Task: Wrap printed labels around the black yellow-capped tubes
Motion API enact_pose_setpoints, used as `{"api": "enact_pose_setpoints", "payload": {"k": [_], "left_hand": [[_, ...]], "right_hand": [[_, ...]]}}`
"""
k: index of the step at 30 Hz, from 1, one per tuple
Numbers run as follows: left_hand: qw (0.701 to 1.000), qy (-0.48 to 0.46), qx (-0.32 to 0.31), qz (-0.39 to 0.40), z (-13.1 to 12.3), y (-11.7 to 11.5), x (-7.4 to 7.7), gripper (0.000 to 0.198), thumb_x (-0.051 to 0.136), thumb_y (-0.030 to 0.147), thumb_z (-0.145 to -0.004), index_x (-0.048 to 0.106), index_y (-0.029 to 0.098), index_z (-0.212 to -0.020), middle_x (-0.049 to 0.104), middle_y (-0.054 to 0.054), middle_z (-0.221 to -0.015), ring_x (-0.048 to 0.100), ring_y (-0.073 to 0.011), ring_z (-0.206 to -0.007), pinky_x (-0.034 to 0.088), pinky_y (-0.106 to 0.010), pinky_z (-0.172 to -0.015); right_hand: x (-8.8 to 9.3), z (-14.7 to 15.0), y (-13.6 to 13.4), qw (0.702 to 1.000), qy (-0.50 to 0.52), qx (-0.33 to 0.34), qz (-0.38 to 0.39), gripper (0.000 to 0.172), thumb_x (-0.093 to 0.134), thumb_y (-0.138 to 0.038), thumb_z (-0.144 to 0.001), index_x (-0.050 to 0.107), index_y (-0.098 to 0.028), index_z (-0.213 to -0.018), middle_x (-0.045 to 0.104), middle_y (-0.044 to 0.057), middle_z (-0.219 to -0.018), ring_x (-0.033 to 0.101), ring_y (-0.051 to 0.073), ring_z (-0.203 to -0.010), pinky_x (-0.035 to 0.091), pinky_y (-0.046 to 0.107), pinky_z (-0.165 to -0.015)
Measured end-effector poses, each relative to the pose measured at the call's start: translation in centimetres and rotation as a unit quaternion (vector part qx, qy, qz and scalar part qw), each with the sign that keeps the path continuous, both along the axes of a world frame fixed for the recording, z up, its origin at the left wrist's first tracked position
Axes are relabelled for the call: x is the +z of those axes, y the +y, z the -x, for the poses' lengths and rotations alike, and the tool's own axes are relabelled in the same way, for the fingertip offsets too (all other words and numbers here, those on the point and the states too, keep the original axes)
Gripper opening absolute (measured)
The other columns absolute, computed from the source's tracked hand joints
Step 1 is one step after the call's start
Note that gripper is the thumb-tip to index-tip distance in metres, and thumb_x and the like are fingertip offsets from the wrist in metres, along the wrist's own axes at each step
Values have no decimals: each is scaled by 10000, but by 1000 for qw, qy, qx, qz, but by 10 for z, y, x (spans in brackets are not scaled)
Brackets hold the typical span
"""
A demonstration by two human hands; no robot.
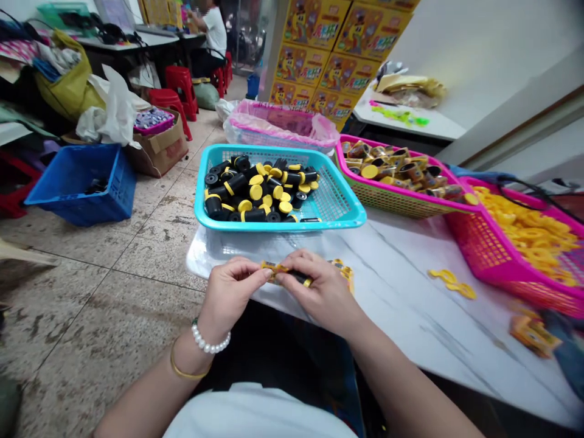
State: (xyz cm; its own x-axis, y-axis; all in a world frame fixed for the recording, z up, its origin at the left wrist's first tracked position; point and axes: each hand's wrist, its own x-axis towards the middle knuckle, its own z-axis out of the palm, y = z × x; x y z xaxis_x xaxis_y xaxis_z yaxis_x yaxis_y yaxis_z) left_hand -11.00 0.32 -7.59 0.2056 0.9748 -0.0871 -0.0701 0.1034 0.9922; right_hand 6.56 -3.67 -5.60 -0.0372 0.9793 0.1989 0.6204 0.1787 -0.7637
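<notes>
My left hand (232,286) and my right hand (319,289) meet at the near edge of the white marble table (410,304). Both are closed in a pinch on one small black tube with a yellow cap and a yellow printed label (285,272). The left fingers hold the label's end. The right hand wraps the tube's body and hides most of it. Just beyond them stands a teal basket (337,201) with several black tubes with yellow caps (258,188).
A pink basket (392,198) holds labelled tubes, another pink basket (483,249) holds yellow plastic pieces, and two loose yellow pieces (451,281) lie on the table. A blue crate (77,182), cardboard box and red stools stand on the floor at left. A person sits far back.
</notes>
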Motion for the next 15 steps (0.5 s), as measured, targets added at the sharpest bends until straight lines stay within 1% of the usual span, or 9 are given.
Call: {"api": "enact_pose_setpoints", "payload": {"k": [2, 4, 6, 8, 10, 11, 13, 15], "left_hand": [[1000, -2, 11, -11, -1, -3, -2, 95, 809, 289, -715, 798, 201, -684, 717, -31, -748, 595, -129, -681, 448, -215, -580], [1000, 0, 27, -3, 0, -5, -3, 97, 810, 294, -710, 801, 198, -700, 704, -25, -733, 536, -98, -596, 388, -200, -498], [999, 5, 36, 26, 2, -5, -3, 123, 812, 306, -702, 804, 185, -724, 657, -5, -623, 452, -72, -497, 325, -196, -438], [998, 6, 31, 61, 4, -4, -3, 173, 815, 335, -698, 803, 170, -748, 575, 24, -497, 396, -64, -436, 297, -197, -414], [996, 2, 22, 81, 6, -2, -3, 212, 814, 366, -698, 799, 163, -757, 526, 40, -442, 385, -66, -410, 301, -200, -406], [997, 2, 21, 79, 6, -2, -4, 213, 810, 369, -702, 798, 164, -756, 541, 34, -458, 397, -69, -414, 314, -201, -409], [998, 14, 39, 39, 6, -2, -8, 171, 814, 339, -698, 799, 173, -739, 620, 3, -570, 468, -81, -478, 373, -204, -446], [996, 38, 74, -25, 6, -4, -12, 110, 824, 289, -683, 800, 186, -712, 672, -26, -712, 552, -105, -596, 442, -210, -519]], "right_hand": [[-9, 2, 3, 1000, 20, -5, -1, 132, 632, -229, -910, 748, -209, -851, 655, 31, -815, 631, 167, -794, 494, 297, -743], [-13, 4, 5, 1000, 27, 2, 4, 154, 628, -234, -912, 747, -202, -820, 643, 28, -795, 621, 161, -773, 481, 287, -719], [-15, 8, 6, 1000, 27, 1, 3, 182, 626, -249, -914, 743, -201, -783, 632, 24, -768, 611, 155, -740, 470, 278, -685], [-17, 12, 6, 1000, 26, -12, -3, 198, 630, -259, -911, 739, -203, -756, 626, 22, -741, 607, 155, -719, 465, 276, -664], [-19, 14, 7, 999, 25, -22, -9, 201, 636, -266, -905, 740, -202, -745, 625, 23, -724, 609, 157, -711, 465, 278, -656], [-20, 15, 8, 999, 25, -23, -8, 203, 638, -270, -902, 741, -202, -741, 627, 24, -720, 613, 158, -709, 465, 278, -653], [-23, 16, 8, 999, 26, -25, -3, 198, 636, -272, -897, 749, -204, -750, 636, 26, -721, 618, 158, -702, 468, 278, -650], [-26, 16, 9, 999, 20, -32, -1, 189, 633, -263, -891, 757, -209, -758, 644, 28, -730, 624, 159, -701, 473, 280, -653]]}}
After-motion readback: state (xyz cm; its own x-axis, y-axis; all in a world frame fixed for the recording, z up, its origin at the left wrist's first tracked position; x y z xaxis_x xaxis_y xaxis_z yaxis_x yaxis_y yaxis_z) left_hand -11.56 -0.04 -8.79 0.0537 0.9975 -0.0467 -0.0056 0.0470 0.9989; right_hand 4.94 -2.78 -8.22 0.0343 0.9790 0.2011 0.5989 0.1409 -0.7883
